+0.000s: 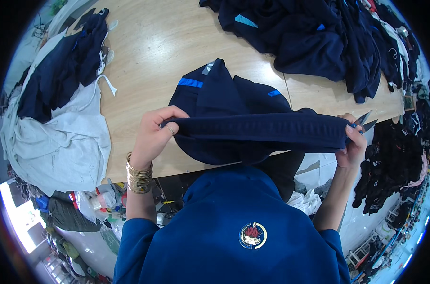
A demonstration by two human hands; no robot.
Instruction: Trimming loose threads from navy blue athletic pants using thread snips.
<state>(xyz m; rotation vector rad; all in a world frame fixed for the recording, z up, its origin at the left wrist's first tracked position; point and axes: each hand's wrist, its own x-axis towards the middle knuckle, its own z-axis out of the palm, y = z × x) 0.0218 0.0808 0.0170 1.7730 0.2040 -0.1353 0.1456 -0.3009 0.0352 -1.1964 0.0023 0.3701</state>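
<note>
Navy knit garment [257, 97], prob. a sweatshirt or pants w/ bright-blue strips, lies bunched at the near edge of the wooden table [148, 66], its long folded band [260, 127] pulled out straight b/w both hands in front of the person's chest. L hand [154, 135] pinches one end, thumb on the near side; R hand [352, 142] grips the other end and also has scissors [365, 120] in it (blades apart, tips pointing away from the band).

Handling, my guess: light, soft, floppy body, not fragile vs. normal tugging; band looks thicker & a bit springier, unlikely to slip. Best hold approx. at the band's two ends, fingers behind, thumbs in front, w/ fabric kept clear of the blades.
</note>
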